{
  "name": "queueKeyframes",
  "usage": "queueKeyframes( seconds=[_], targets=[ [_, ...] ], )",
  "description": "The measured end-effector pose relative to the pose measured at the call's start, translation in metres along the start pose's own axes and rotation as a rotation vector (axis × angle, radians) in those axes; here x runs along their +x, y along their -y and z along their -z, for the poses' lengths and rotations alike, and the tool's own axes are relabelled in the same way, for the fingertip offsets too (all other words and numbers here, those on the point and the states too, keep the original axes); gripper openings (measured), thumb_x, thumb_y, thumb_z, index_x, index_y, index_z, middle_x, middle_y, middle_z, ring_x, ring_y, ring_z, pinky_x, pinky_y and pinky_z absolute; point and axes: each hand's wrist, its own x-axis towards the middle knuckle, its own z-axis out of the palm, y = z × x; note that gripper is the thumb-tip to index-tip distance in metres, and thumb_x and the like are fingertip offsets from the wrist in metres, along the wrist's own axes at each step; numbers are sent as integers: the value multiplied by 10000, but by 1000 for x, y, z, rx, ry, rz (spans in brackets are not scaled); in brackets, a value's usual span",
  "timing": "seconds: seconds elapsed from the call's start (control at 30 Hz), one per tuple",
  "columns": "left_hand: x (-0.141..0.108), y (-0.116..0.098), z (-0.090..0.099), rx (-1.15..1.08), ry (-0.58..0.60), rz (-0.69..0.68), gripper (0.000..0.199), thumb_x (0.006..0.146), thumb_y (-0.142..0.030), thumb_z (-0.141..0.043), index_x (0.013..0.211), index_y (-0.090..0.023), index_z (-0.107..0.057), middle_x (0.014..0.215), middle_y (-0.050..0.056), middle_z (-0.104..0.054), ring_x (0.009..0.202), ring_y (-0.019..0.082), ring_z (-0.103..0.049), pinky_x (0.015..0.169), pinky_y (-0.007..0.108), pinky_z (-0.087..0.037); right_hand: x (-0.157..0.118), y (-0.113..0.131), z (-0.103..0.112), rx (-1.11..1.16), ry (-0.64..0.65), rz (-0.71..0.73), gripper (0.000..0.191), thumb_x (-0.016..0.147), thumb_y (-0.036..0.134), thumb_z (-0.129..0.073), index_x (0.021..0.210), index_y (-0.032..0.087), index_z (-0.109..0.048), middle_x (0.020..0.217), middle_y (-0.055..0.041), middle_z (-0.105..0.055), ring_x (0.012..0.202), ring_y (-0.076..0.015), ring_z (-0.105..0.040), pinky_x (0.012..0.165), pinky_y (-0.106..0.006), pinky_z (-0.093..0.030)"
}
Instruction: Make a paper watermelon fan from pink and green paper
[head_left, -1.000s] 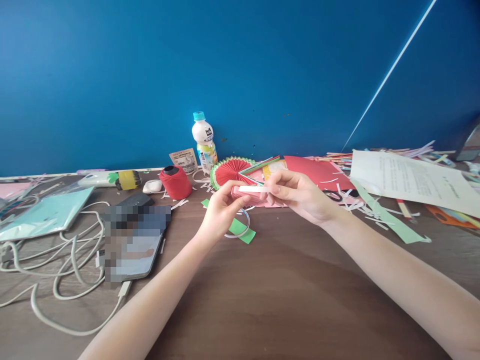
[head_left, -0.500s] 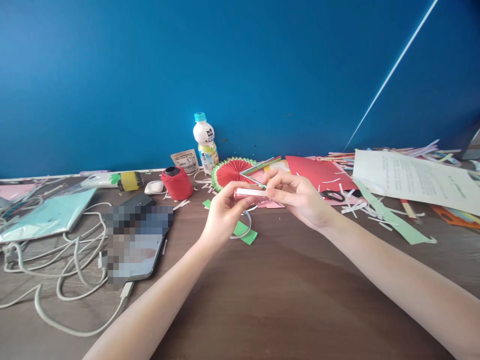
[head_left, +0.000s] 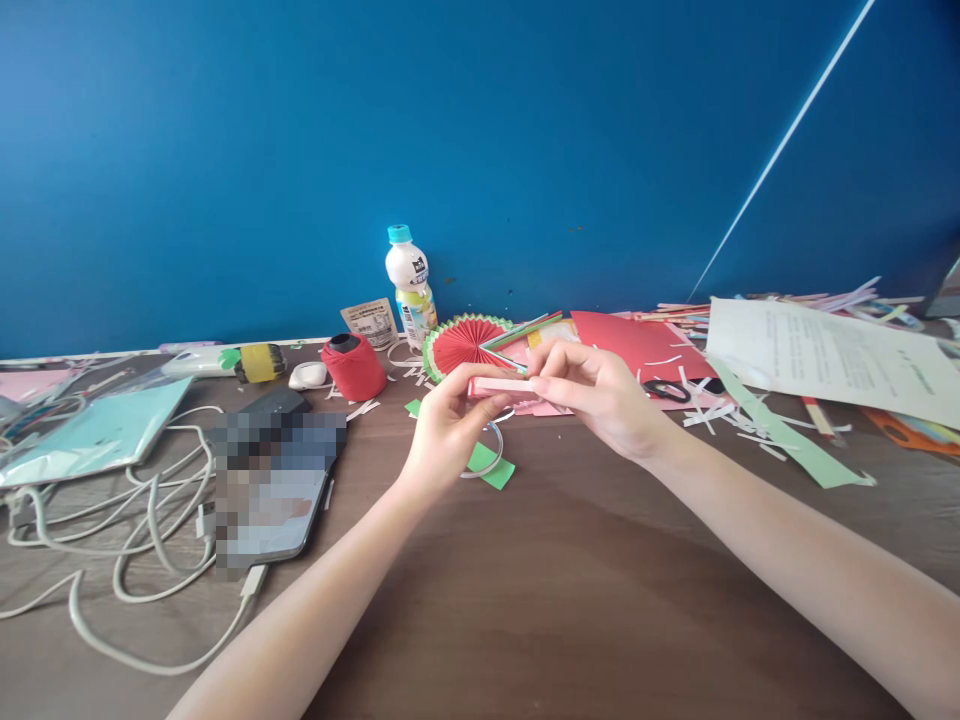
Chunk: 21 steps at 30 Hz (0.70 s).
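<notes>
A narrow red-and-white folded paper (head_left: 496, 385) is held level above the table. My left hand (head_left: 444, 430) pinches its left end between thumb and fingers. My right hand (head_left: 609, 398) has thumb and fingertips closed on its right end. Just below the hands, a clear ring, like a roll of tape (head_left: 498, 455), rests on a bright green paper piece (head_left: 495, 472). Behind my left hand stands a pleated red paper fan with a green rim (head_left: 459, 347), partly hidden by the fingers.
A bottle (head_left: 411, 285) and a red-wrapped spool (head_left: 354, 368) stand near the blue wall. Left lie a phone (head_left: 277, 515) and tangled white cables (head_left: 154, 590). Right are red paper (head_left: 634, 345), black-handled scissors (head_left: 666, 391), paper scraps and a printed sheet (head_left: 832, 355).
My right thumb and fingers have shifted slightly along the folded paper's edge. The paper has tilted a little, and its upper face now looks pinker. My left hand has barely moved.
</notes>
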Motion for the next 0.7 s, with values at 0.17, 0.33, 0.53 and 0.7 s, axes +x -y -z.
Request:
queueKeyframes(
  seconds=[0.17,0.33,0.53,0.7],
  targets=[
    [0,0,0,-24,20,-11,65,772,-211,-633,836,-210,-647,828,-10,-676,815,146,-618,732,249,-483,-1,1,1,-55,3,23,186,747,272,-652,631,181,-539,843,-7,-502,724,-131,-542,612,-289,-458],
    [0,0,0,-31,27,-10,88,770,-193,-636,849,-216,-666,846,-10,-691,820,141,-621,731,238,-484,0,1,1,-143,-16,65,197,744,258,-640,607,178,-525,813,-7,-520,691,-119,-511,603,-278,-432],
    [-1,0,0,-21,26,9,131,752,-211,-650,880,-213,-680,893,12,-700,861,179,-629,756,280,-496,0,1,-1,-220,-29,101,205,745,239,-621,594,179,-496,777,3,-523,653,-109,-482,562,-259,-389],
    [-1,1,0,-9,28,5,147,756,-198,-640,898,-218,-677,913,13,-702,885,186,-628,782,287,-495,0,1,-3,-205,-25,103,190,746,215,-615,602,180,-496,765,5,-511,678,-121,-507,600,-283,-410]
  ],
)
